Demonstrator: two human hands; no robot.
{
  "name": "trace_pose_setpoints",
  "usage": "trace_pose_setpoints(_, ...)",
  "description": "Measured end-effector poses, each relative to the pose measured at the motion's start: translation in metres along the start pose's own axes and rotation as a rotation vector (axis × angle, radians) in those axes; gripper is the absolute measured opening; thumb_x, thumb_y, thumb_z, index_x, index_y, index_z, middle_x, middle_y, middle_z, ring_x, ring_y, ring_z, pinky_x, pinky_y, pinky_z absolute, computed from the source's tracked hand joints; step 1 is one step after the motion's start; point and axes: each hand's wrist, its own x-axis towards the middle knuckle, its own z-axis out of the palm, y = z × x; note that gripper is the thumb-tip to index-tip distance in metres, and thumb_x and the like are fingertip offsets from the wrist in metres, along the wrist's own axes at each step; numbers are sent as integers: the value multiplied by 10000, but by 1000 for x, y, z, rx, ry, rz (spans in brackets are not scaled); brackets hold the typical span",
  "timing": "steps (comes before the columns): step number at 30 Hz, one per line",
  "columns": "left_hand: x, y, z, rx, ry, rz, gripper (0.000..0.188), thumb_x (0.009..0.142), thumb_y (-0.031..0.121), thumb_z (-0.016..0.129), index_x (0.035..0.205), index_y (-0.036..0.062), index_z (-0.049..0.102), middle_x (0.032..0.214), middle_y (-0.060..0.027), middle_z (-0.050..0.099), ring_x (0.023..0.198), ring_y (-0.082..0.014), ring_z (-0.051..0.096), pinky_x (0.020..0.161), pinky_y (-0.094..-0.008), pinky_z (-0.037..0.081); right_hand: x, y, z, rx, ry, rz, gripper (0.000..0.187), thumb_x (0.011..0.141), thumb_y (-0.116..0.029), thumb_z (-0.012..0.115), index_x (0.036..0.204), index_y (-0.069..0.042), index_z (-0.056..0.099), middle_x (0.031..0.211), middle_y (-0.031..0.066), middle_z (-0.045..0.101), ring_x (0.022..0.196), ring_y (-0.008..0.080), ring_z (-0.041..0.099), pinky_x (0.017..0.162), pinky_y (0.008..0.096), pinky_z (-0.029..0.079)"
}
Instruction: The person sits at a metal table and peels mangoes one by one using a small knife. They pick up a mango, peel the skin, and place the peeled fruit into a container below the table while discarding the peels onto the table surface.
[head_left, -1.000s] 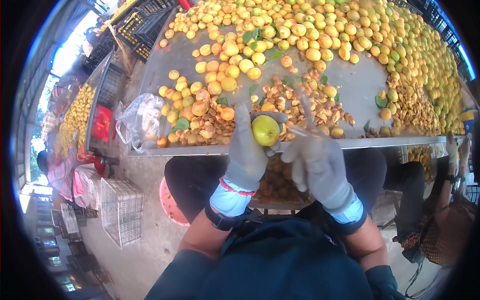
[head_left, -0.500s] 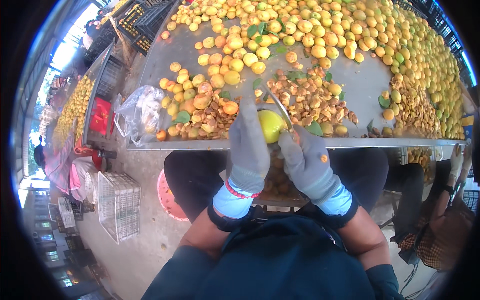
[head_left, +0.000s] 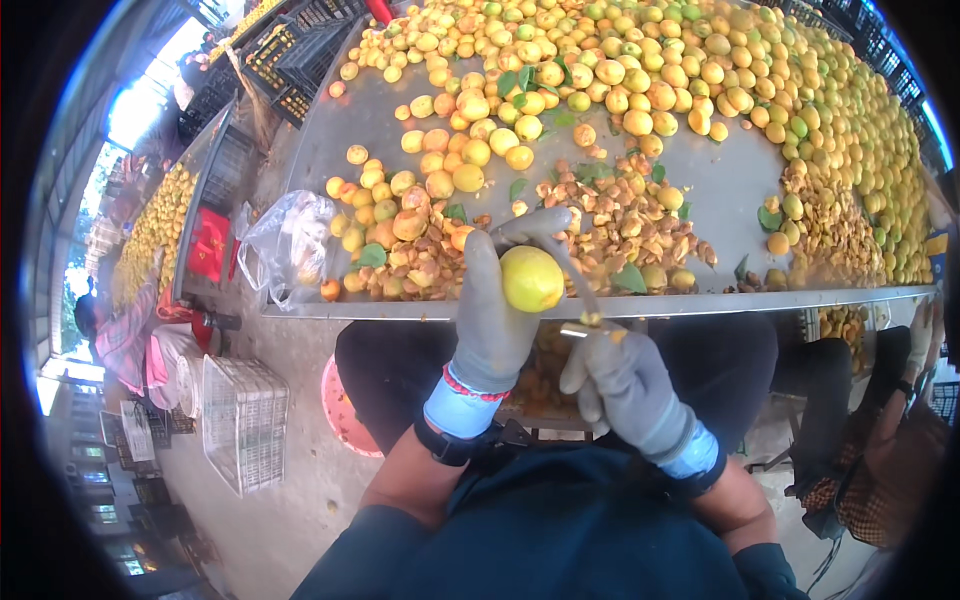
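Note:
My left hand (head_left: 490,325), in a grey work glove, holds a yellow-green apricot (head_left: 532,279) between thumb and fingers, just in front of the table's near edge. My right hand (head_left: 632,388), gloved the same way, is closed round a small knife (head_left: 577,268) to the right of and below the fruit. The blade points up and leftward, smeared by motion, and stands apart from the apricot. Beyond the hands, a heap of brown-orange cut pieces (head_left: 625,220) lies on the metal table (head_left: 735,165), with whole apricots (head_left: 467,178) and more scraps to its left.
A large mass of apricots (head_left: 700,60) covers the table's far and right sides. A clear plastic bag (head_left: 292,245) hangs at the left corner. A white crate (head_left: 245,425) and a pink basin (head_left: 345,410) stand on the floor. Another person's arm (head_left: 890,400) shows at the right.
My right hand has drawn the knife down and right, away from the fruit. The apricot now shows more fully in my left hand, whose fingers have spread behind it.

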Motion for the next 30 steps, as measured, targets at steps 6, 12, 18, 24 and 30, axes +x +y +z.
trace_pose_setpoints(6, -10, 5, 5, -159, 41, -168, 748, 996, 593, 192, 1202, -14, 577, 1079, -70, 617, 890, -113, 548, 786, -257, 475, 2, 4, 5, -183, 61, -90, 403, 971, -381, 540, 957, 16, 606, 607, 72, 536, 551, 136, 543, 537, 276, 421)
trace_pose_setpoints(12, -16, 24, 30, -112, 136, -160, 731, 997, 596, 184, 1254, 11, 540, 1148, -85, 608, 905, -107, 550, 796, -247, 475, 11, 11, 4, -435, 84, -262, 410, 969, -381, 517, 978, 24, 585, 678, 191, 565, 629, 372, 563, 627, 421, 464)
trace_pose_setpoints(18, -2, 24, -1, -38, -222, -204, 520, 956, 220, 484, 1400, -23, 365, 1182, -135, 585, 1051, -183, 586, 923, -321, 481, 3, -18, -5, 3, 51, 161, 518, 950, -541, 496, 780, -57, 563, 514, -10, 477, 393, 42, 439, 372, 191, 333)
trace_pose_setpoints(24, -11, 23, 18, -395, -106, -251, 556, 982, 317, 476, 1397, -26, 342, 1184, -191, 592, 1092, -248, 601, 941, -350, 490, 12, -16, 21, 56, 130, 95, 495, 979, -496, 458, 788, -49, 556, 511, -1, 478, 390, 66, 440, 379, 208, 344)
trace_pose_setpoints(30, -9, 19, 12, -566, -83, -279, 539, 985, 304, 503, 1391, -15, 346, 1174, -191, 599, 1093, -281, 607, 951, -387, 495, 12, -36, -1, 49, -34, 275, 496, 979, -485, 470, 822, -27, 575, 521, 3, 494, 408, 68, 468, 388, 213, 354)
